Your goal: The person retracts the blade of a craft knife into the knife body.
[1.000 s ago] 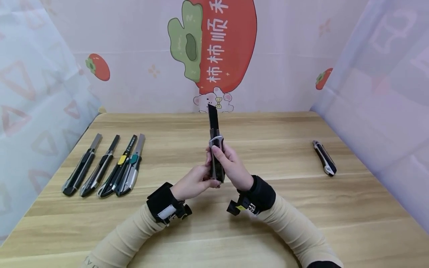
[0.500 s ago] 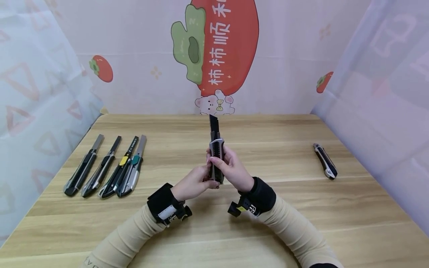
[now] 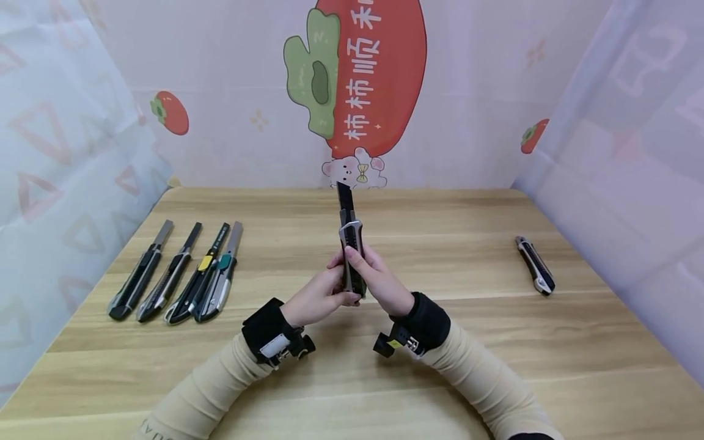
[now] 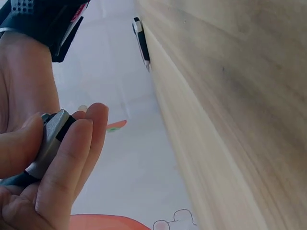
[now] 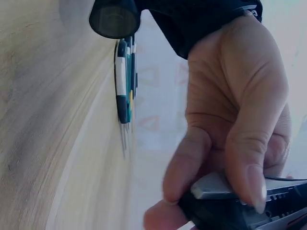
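Over the middle of the table, a black and silver snap-off utility knife (image 3: 352, 235) points away from me in both hands, its black blade extended. My left hand (image 3: 315, 298) pinches the bottom end of the handle. Wrapped around the handle's right side is my right hand (image 3: 389, 286), thumb lying along the black front. Some fingers are hidden behind the knife in the head view. The silver-edged handle (image 4: 50, 141) shows between fingers in the left wrist view. In the right wrist view, the knife's dark end (image 5: 206, 211) appears low in the frame, with a thumb against its toothed track.
Several utility knives (image 3: 181, 275) lie side by side on the left of the wooden table (image 3: 341, 379), blades out. One more utility knife (image 3: 535, 266) rests alone at the right, no blade visible. Printed cloth (image 3: 236, 91) hangs behind and along both sides.
The right thumb slid down the handle, then back up a little. The visible blade looks shorter than one second ago, and the knife now leans slightly left. The left hand keeps its grip.
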Action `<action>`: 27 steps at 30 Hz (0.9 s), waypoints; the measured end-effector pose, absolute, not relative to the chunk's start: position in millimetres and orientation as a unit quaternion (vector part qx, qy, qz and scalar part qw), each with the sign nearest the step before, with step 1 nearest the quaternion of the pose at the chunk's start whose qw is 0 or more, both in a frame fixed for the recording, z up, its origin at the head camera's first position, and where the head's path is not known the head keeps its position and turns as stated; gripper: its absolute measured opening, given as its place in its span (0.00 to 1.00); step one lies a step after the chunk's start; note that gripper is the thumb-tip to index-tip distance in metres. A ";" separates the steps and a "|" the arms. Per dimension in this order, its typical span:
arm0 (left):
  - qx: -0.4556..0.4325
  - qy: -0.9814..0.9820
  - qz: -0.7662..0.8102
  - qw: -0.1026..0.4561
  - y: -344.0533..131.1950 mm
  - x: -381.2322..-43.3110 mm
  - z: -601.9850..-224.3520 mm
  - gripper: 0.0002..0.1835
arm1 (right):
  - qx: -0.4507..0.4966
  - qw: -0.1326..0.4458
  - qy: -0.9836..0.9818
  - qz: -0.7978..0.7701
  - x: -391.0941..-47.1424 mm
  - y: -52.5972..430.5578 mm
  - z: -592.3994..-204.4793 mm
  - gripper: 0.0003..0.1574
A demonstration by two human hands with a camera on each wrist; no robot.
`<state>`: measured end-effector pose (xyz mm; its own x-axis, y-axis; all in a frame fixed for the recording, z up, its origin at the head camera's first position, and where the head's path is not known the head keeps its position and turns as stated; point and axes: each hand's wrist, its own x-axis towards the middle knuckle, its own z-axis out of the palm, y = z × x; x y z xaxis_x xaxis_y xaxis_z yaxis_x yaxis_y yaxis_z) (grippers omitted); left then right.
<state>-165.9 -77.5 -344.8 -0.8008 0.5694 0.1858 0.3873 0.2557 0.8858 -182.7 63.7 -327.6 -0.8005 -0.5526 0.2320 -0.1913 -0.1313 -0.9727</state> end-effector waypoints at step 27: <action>0.299 0.794 0.527 0.060 -82.9 -166.9 -338.6 0.17 | -0.249 0.182 0.641 -0.703 -181.8 60.1 -334.8 0.27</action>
